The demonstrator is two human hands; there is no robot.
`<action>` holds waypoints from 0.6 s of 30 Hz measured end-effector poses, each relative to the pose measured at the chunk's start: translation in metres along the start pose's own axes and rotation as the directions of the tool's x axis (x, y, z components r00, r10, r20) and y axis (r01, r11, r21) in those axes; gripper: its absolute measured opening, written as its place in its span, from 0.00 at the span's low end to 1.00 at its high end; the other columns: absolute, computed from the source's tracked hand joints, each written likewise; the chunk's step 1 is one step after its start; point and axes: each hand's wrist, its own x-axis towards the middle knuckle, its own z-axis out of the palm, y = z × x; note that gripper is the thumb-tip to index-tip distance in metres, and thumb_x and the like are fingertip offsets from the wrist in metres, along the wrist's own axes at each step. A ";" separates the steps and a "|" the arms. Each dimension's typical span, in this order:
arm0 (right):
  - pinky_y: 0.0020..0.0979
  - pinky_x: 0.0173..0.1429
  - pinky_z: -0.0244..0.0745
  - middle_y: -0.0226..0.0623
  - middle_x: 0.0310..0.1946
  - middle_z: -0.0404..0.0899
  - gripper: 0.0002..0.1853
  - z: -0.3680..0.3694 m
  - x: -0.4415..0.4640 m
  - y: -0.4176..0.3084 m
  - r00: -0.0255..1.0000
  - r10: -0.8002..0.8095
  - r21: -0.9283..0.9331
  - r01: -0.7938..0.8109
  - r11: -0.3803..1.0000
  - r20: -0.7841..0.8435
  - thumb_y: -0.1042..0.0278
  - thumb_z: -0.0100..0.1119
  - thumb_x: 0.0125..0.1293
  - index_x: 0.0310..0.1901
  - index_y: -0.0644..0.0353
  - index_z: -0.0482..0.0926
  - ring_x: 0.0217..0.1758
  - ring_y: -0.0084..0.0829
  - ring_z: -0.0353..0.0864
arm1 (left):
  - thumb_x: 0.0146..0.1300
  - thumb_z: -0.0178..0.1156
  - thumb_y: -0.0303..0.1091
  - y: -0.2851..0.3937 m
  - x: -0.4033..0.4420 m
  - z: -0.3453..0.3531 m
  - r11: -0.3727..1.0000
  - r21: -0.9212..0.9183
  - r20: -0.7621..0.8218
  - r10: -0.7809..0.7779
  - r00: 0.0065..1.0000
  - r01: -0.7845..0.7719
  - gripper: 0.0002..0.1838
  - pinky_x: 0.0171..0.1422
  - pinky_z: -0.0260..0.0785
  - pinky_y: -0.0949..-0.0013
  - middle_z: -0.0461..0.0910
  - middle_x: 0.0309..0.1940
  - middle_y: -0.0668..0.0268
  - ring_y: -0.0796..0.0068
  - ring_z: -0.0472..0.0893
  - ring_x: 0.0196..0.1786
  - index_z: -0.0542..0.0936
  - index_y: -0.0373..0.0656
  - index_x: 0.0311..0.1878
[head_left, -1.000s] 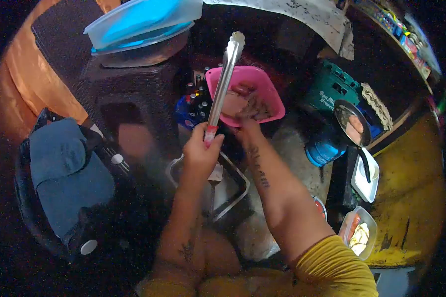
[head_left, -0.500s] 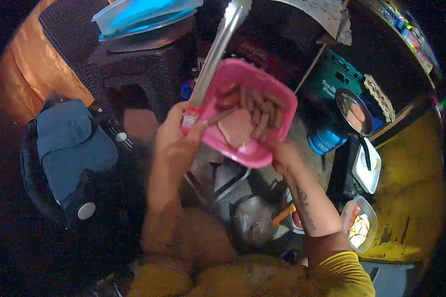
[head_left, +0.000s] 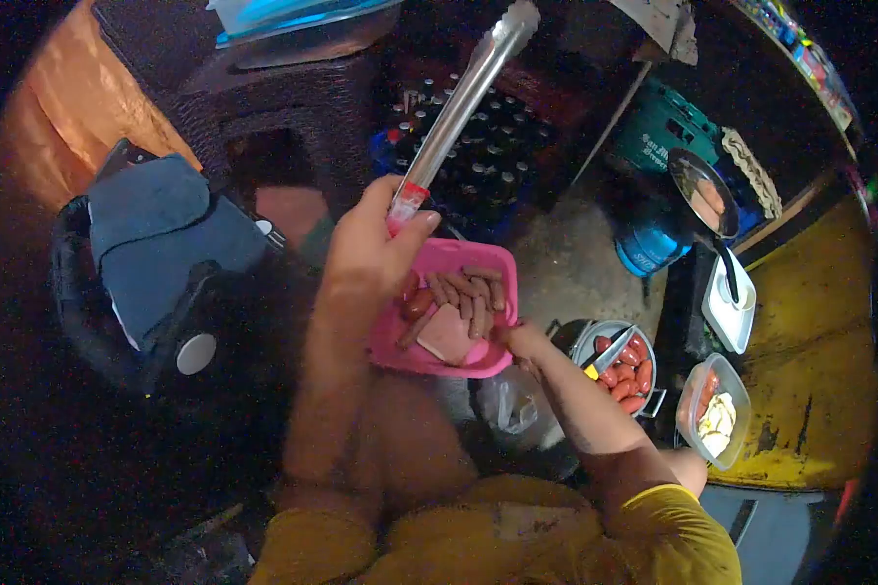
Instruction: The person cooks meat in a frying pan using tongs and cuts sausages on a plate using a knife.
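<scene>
My left hand (head_left: 376,239) is closed around the red-banded end of metal tongs (head_left: 463,97), which point up and away. Below it, a pink basin (head_left: 502,265) holds brown sausages (head_left: 468,292), a few red sausages at its left side and a pale pink flat slab of meat (head_left: 447,334). My right hand (head_left: 525,346) grips the basin's right edge; its fingertips are partly hidden. To the right of that hand, a metal pot (head_left: 580,343) contains red sausages (head_left: 626,375), with a yellow-handled knife (head_left: 610,353) lying across it.
A pan (head_left: 702,195) with meat sits at the right, above a white tray (head_left: 730,304). Nearer stands a clear food container (head_left: 712,411). Bottles in a crate (head_left: 488,146) and a green crate (head_left: 663,132) are farther back. A blue-grey cloth (head_left: 161,253) lies at left.
The pink basin came up from the crate area and then moved nearer to me, held by my right hand. The pot of red sausages has come into fuller view.
</scene>
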 end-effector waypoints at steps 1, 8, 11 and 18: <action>0.34 0.19 0.67 0.40 0.19 0.79 0.11 0.003 0.003 -0.004 1.000 0.006 -0.024 -0.005 1.000 0.022 0.65 0.64 0.56 0.30 0.66 0.80 0.18 0.30 0.76 | 0.62 0.64 0.34 -0.004 0.002 -0.001 0.998 0.064 -0.005 -0.012 1.000 0.012 0.19 0.42 0.71 0.70 0.79 0.35 0.66 0.79 0.76 0.38 0.75 0.39 0.54; 0.33 0.20 0.67 0.37 0.19 0.76 0.11 -0.005 0.087 0.060 0.987 0.003 -0.413 0.065 0.908 0.161 0.62 0.62 0.59 0.31 0.63 0.80 0.17 0.30 0.72 | 0.62 0.65 0.35 -0.020 0.003 -0.011 0.996 0.063 -0.024 -0.057 0.998 0.058 0.18 0.44 0.72 0.67 0.81 0.36 0.64 0.77 0.78 0.38 0.76 0.40 0.54; 0.34 0.26 0.71 0.34 0.22 0.78 0.10 -0.003 0.095 0.060 0.991 0.032 -0.422 0.025 0.906 0.128 0.62 0.60 0.60 0.36 0.60 0.81 0.22 0.33 0.75 | 0.62 0.65 0.34 -0.016 0.002 -0.019 1.000 -0.009 -0.010 -0.030 1.000 0.030 0.18 0.44 0.72 0.66 0.81 0.35 0.62 0.75 0.78 0.37 0.76 0.39 0.53; 0.41 0.52 0.77 0.47 0.57 0.75 0.19 0.031 0.066 0.004 0.857 -0.365 -0.820 -0.109 0.561 -0.364 0.64 0.63 0.56 0.51 0.55 0.79 0.53 0.44 0.78 | 0.60 0.65 0.37 -0.021 0.008 -0.012 1.000 0.006 0.005 -0.007 1.000 0.007 0.16 0.40 0.71 0.58 0.80 0.30 0.51 0.55 0.81 0.33 0.76 0.38 0.48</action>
